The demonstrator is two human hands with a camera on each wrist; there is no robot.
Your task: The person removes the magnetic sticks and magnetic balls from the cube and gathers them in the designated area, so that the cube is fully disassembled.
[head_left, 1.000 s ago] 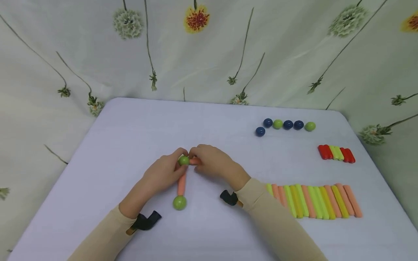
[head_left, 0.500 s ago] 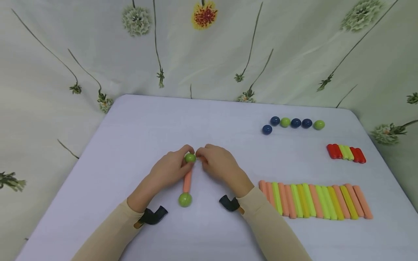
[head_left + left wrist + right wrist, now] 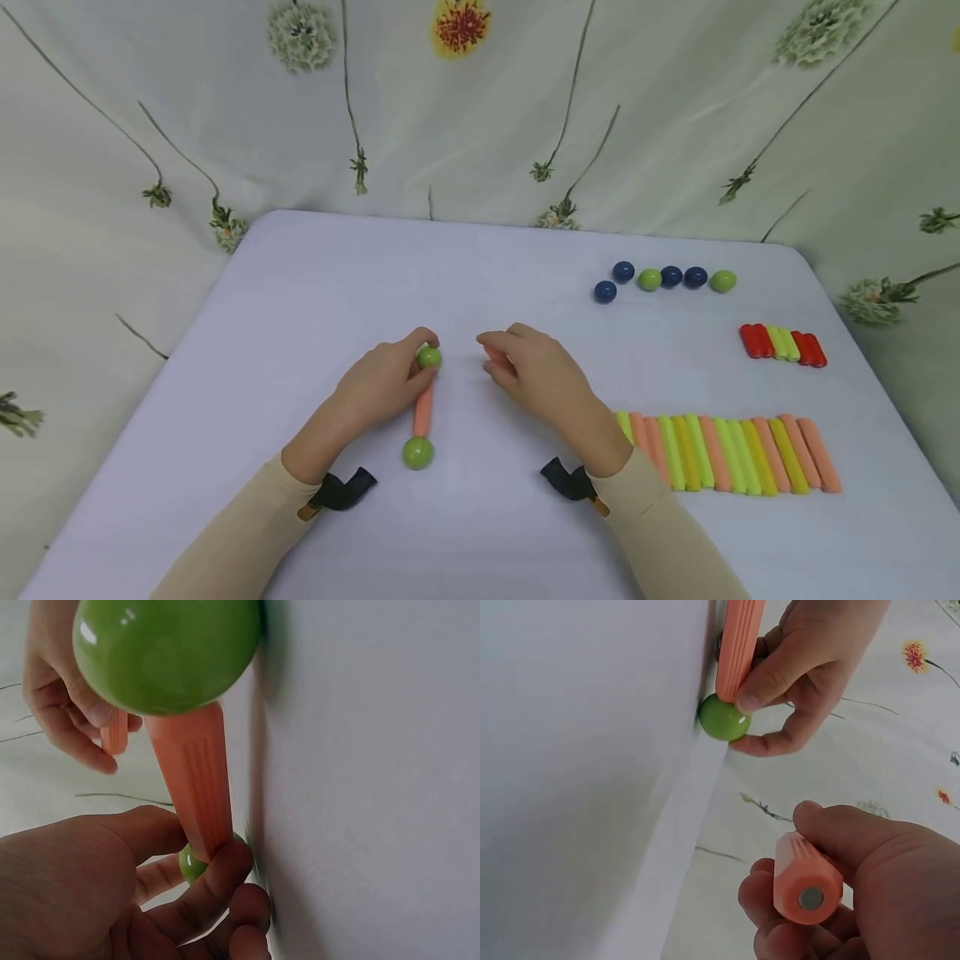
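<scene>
In the head view, my left hand (image 3: pixel 375 385) holds a green ball (image 3: pixel 429 357) between thumb and fingers. An orange magnetic rod (image 3: pixel 423 414) runs from that ball toward me to a second green ball (image 3: pixel 417 452); they lie on the table. In the left wrist view, a fingertip also touches the rod (image 3: pixel 196 772) at its far end. To the right, apart from these, my right hand (image 3: pixel 546 379) pinches another orange magnetic rod (image 3: pixel 793 862). The right wrist view shows a grey metal disc (image 3: pixel 810 898) in this rod's end.
A row of orange, yellow and green rods (image 3: pixel 720 454) lies on the right, partly behind my right sleeve. Short red and yellow-green rods (image 3: pixel 783 343) lie farther back. Blue and green balls (image 3: pixel 695 277) sit near the table's back edge. A flowered cloth (image 3: pixel 480 125) hangs behind.
My right hand has moved right with its orange rod, away from the green ball that the rod end was beside. My left hand keeps its hold. The whole head view has shifted slightly.
</scene>
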